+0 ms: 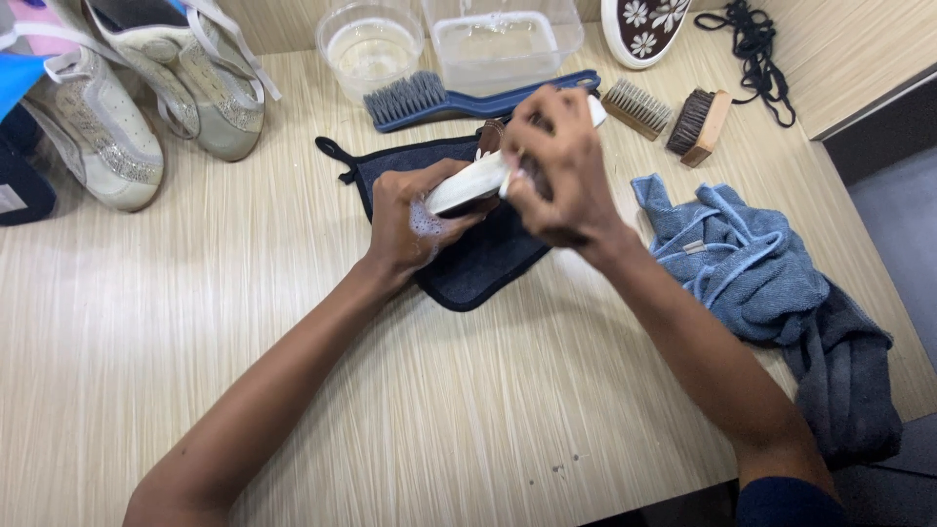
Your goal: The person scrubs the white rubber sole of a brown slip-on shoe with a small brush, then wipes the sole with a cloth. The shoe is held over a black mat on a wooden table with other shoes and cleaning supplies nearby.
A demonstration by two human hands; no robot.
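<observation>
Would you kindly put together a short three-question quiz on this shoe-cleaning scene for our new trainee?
1. True or false: the left hand has soap foam on it.
2. Which lies nearest the right hand? A) the black lace B) the blue brush C) the pair of sneakers
3. What lies under the white shoe that both hands hold?

Key
1. True: white foam shows on the left hand beside the shoe.
2. B: the blue brush lies just behind the hands, in front of the two clear tubs.
3. A dark mat on the table; blue towels lie to its right.
</observation>
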